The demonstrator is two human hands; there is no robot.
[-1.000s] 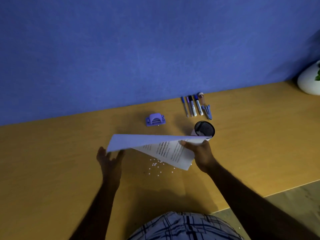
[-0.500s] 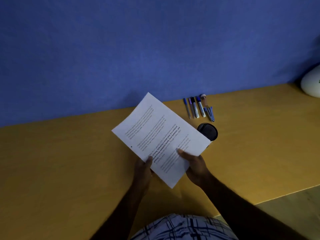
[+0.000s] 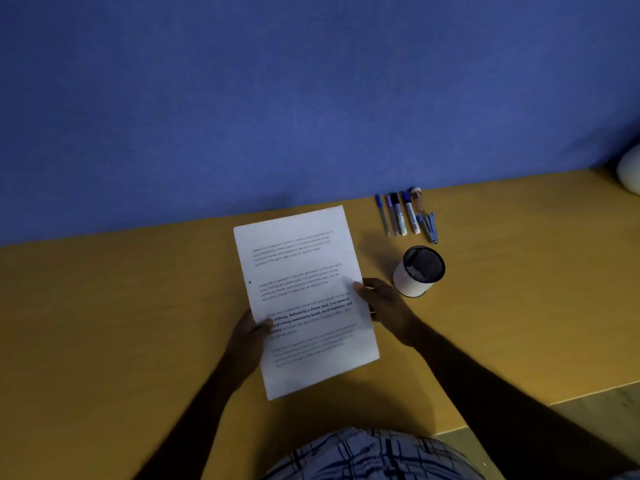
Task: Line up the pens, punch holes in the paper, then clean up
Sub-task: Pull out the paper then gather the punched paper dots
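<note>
Two grips are pinching the paper (image 3: 304,292) over the surface (image 3: 121,323), left of the cup (image 3: 410,284): left grip (image 3: 247,336) on its left edge, right grip (image 3: 384,303) on its right edge. The pens (image 3: 405,216) are lying lined up beyond the cup.

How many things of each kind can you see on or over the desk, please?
Paper: 1
Pens: at least 6, the rightmost overlap
Cup: 1
White round thing: 1
Total: at least 9
</note>
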